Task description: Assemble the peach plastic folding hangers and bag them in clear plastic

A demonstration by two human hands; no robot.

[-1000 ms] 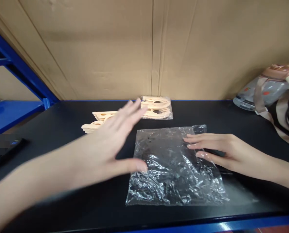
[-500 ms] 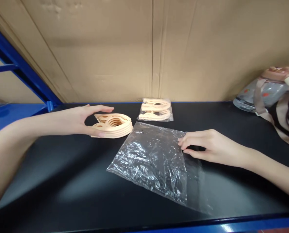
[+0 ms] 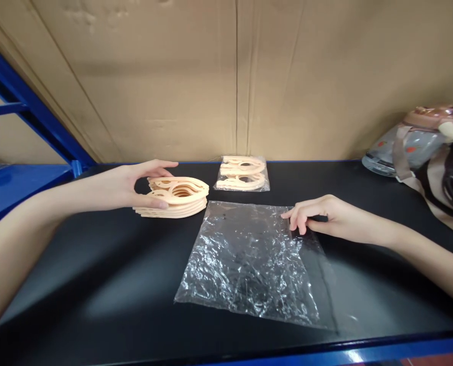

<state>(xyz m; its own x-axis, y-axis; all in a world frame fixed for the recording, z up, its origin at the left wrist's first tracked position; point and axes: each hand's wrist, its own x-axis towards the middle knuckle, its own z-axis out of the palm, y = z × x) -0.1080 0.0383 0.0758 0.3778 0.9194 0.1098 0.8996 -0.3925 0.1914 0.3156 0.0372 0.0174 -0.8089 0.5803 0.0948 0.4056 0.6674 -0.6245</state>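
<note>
Left of centre on the black table is a stack of beige plastic folding hangers [image 3: 188, 203]. My left hand [image 3: 146, 185] grips the near end of the upper ones, thumb along the front side and fingers behind; the top hanger sits slightly askew over those below. A clear plastic bag [image 3: 245, 259] lies flat and crinkled in front of me, beside the stack. At its upper right edge, my right hand [image 3: 314, 216] has bent fingers on the film, with the thumb underneath and partly hidden. Nothing shows inside this bag.
Against the cardboard wall [image 3: 165, 91] lies a clear pack of beige hangers [image 3: 244, 174]. A drink bottle [image 3: 413, 142] with a strap lies at the far right, next to a dark object. Blue metal framing [image 3: 39, 117] stands at the left; a blue edge runs along the table's front.
The bag has turned and flattened, its lower left corner coming nearer to me. My right fingers have shifted along its edge. My left hand has closed further around the upper hangers, which have shifted.
</note>
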